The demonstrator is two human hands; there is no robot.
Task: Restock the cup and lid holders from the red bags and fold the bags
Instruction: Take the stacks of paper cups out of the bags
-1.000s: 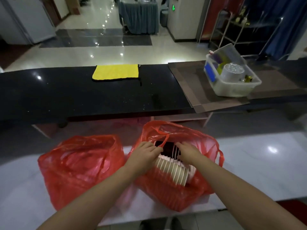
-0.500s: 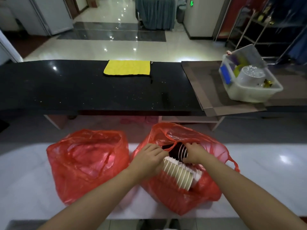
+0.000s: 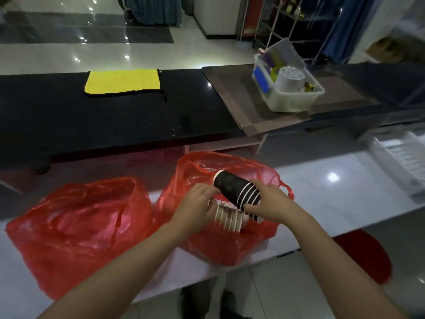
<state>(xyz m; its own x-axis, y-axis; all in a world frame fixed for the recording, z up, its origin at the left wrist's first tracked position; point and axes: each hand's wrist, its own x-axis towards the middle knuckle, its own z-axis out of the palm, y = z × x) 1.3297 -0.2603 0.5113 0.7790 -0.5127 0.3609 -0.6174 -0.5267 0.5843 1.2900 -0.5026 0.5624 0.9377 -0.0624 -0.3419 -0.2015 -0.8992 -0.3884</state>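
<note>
Black ribbed cup stack [image 3: 239,191] with white rims, tilted, gripped in right hand [image 3: 268,203] above open red bag [image 3: 230,240]. Left hand [image 3: 195,208] curls on pale cup stack [image 3: 226,217] still inside the bag. Second red bag [image 3: 78,229] just left of left hand. White counter [image 3: 340,196] bare to the right, edge near forearms.

The scene was dim with a cool cast. Ceiling lights showed as small glare spots on the glossy floor [image 3: 125,56] and on the white counter [image 3: 332,177]. Straight edges bowed toward the frame borders from wide-angle distortion. Right edge and lower corners were smeared; the hands looked slightly motion-blurred.
</note>
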